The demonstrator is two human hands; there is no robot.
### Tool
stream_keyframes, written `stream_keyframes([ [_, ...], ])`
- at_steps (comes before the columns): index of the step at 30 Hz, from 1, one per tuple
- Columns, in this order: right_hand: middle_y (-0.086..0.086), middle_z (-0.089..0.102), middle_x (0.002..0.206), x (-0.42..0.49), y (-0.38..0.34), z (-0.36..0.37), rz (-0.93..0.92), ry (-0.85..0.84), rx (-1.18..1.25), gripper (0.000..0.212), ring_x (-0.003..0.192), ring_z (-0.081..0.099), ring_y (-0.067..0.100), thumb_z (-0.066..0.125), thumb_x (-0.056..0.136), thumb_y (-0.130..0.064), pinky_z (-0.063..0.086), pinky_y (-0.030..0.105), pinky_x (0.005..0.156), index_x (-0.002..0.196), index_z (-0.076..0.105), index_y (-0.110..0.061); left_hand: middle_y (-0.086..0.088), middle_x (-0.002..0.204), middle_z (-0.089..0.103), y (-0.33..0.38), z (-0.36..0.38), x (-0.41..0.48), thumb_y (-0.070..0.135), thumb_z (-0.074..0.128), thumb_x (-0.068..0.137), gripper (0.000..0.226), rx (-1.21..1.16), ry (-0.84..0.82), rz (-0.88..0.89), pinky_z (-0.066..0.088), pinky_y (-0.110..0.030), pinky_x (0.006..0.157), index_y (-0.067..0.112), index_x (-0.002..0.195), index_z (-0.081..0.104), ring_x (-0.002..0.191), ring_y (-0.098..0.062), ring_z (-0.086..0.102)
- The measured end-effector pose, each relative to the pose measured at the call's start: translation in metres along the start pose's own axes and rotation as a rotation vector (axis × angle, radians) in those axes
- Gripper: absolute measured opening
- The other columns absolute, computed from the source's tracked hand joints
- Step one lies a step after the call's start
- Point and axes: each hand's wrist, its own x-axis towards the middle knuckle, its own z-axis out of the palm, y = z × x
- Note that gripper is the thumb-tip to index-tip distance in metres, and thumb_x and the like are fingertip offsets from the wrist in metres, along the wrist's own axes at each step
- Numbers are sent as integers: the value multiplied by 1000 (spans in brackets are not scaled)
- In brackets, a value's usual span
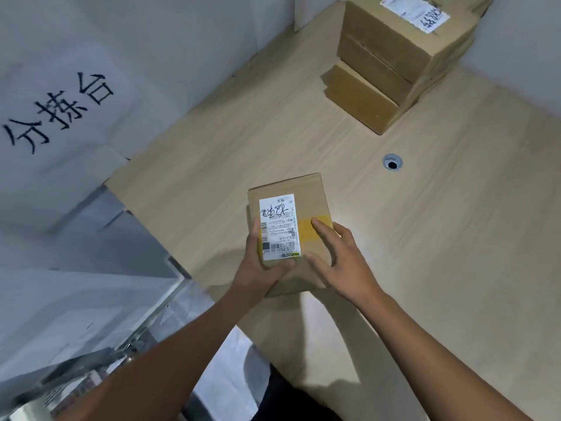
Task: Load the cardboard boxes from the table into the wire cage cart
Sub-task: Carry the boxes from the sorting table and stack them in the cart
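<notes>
The table (455,238) fills most of the view, and its near and right parts are cut off by the frame. To its left hangs a white sign (60,110) with three black characters. Below the sign, blurred metal bars (91,360) are too smeared to identify. At the far corner stands one stack (394,71) of three boxes (counting visible layers; its top is cropped). One box (306,196) is over the table's near left, between two hands. Whether it rests on the wood or is lifted I cannot tell. The left hand (261,268) grips its near left corner, thumb on the label (279,226). The right hand (343,253) clasps the right side, one finger across yellow tape (321,220), with the other fingertips hidden past the edge. One round hole (393,162) lies between box and stack.
</notes>
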Motion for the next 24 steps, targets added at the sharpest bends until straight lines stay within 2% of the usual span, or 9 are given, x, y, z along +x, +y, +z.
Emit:
stream_keyframes([
  [2, -1, 29, 160, -3, -28, 24, -73, -43, -38, 70, 147, 27, 8, 67, 92, -48, 29, 20, 108, 153, 33, -48, 26, 145, 53, -2, -30, -30, 18, 85, 84, 101, -52, 64, 12, 49, -23, 104, 56, 152, 21, 132, 0, 53],
  [5, -1, 29, 160, -19, -77, 69, -204, -153, -84, 69, 148, 27, 9, 65, 93, -53, 31, 25, 111, 154, 32, -48, 40, 136, 53, -6, -77, -92, 34, 84, 81, 94, -109, 262, -4, 50, -15, 96, 73, 140, 23, 127, 13, 50],
  [7, 1, 31, 158, -39, -111, 103, -299, -245, -88, 70, 146, 28, 6, 68, 93, -48, 31, 23, 112, 154, 35, -45, 45, 136, 48, -16, -105, -144, 47, 81, 78, 96, -120, 416, -17, 42, -16, 99, 68, 146, 17, 128, 17, 46],
  [11, 5, 36, 154, -108, -176, 189, -463, -427, -149, 70, 142, 36, 11, 74, 90, -39, 24, 11, 107, 152, 40, -40, 27, 154, 41, -56, -155, -271, 50, 79, 82, 101, -152, 697, -38, 37, -28, 111, 54, 157, 12, 140, 4, 41],
  [12, 6, 37, 153, -130, -188, 212, -512, -464, -163, 70, 141, 39, 13, 75, 90, -38, 24, 10, 107, 151, 42, -39, 27, 154, 42, -68, -164, -305, 47, 80, 83, 101, -170, 765, -46, 37, -28, 111, 53, 158, 12, 139, 4, 42],
  [15, 4, 40, 151, -199, -211, 280, -625, -598, -176, 69, 137, 43, 11, 75, 89, -36, 27, 12, 108, 151, 44, -38, 48, 141, 41, -104, -175, -405, 43, 80, 85, 94, -202, 990, -56, 35, -4, 98, 55, 155, 19, 130, 21, 40],
  [19, -4, 36, 154, -289, -228, 364, -737, -901, -243, 68, 122, 33, -20, 69, 94, -41, 16, -5, 99, 153, 36, -43, 55, 140, 33, -146, -165, -526, 51, 79, 83, 91, -279, 1297, -128, 29, 1, 97, 53, 154, 21, 132, 24, 33],
  [21, -7, 33, 157, -329, -237, 398, -799, -1018, -281, 68, 129, 32, -14, 66, 94, -46, 20, 2, 102, 153, 33, -47, 63, 132, 28, -163, -159, -575, 53, 78, 84, 88, -301, 1425, -177, 27, 4, 94, 58, 150, 20, 128, 31, 30],
  [24, -9, 31, 159, -375, -244, 435, -893, -1136, -313, 68, 138, 33, -3, 62, 95, -52, 25, 8, 106, 154, 29, -50, 60, 135, 32, -179, -150, -632, 50, 78, 86, 89, -334, 1540, -236, 29, -6, 97, 56, 155, 21, 126, 32, 31],
])
